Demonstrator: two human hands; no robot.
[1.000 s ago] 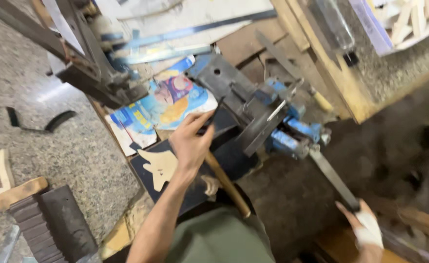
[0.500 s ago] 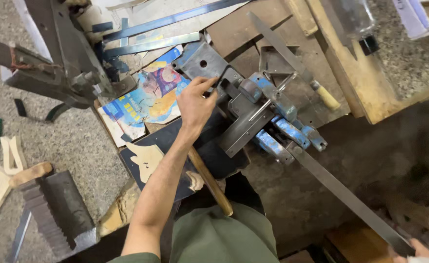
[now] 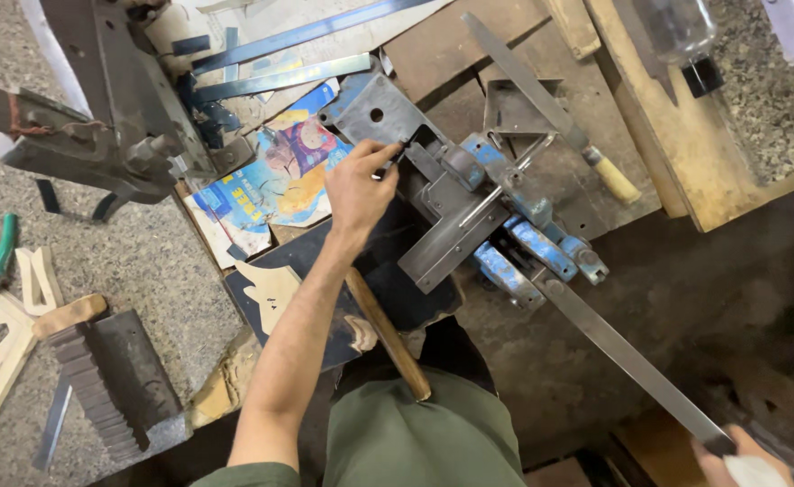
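A long flat grey metal strip (image 3: 613,347) already sits clamped in the blue-painted bench vise (image 3: 514,225), so the fixing looks done and the shaping seems to remain. The left hand (image 3: 358,185) pinches a small dark part at the grey steel jig plate (image 3: 374,113) beside the vise. The right hand (image 3: 744,460), at the lower frame edge, grips the strip's far end, well apart from the left.

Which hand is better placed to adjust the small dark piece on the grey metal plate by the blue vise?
Left. The left hand already pinches the small dark piece there; the right hand grips the long flat steel bar, far away.
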